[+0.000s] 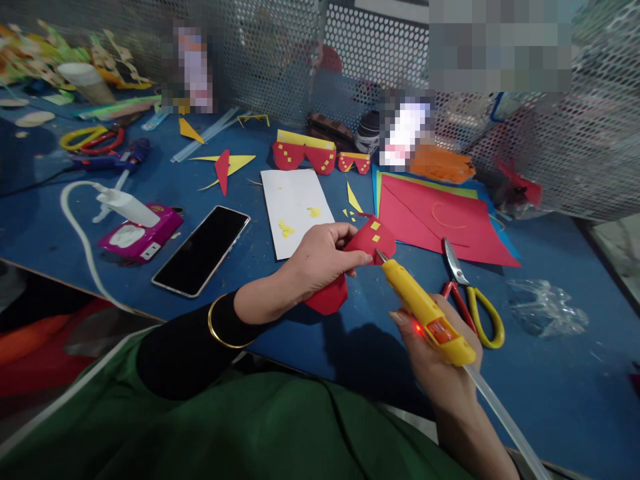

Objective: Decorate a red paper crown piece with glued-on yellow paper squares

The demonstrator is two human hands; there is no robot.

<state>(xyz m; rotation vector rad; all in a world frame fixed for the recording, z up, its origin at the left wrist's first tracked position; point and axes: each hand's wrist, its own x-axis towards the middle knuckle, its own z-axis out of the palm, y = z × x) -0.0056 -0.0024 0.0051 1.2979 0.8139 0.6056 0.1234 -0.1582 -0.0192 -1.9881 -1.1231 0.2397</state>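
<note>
Blue bench (565,400), fanned stack of red, green and blue paper sheets (420,207) at back right, white rectangular paper sheet (283,213) left of that with yellow paper bits on it. Right hand (433,368) wrapped round a yellow plastic glue gun (406,288), metal scissors with red and yellow handles (467,288) lying just beside, partly hidden by that hand. Left hand (320,257) pinching a red paper cutout (364,239) over the bench, nozzle at its edge, contact unclear, small yellow paper squares (375,226) on its face.
</note>
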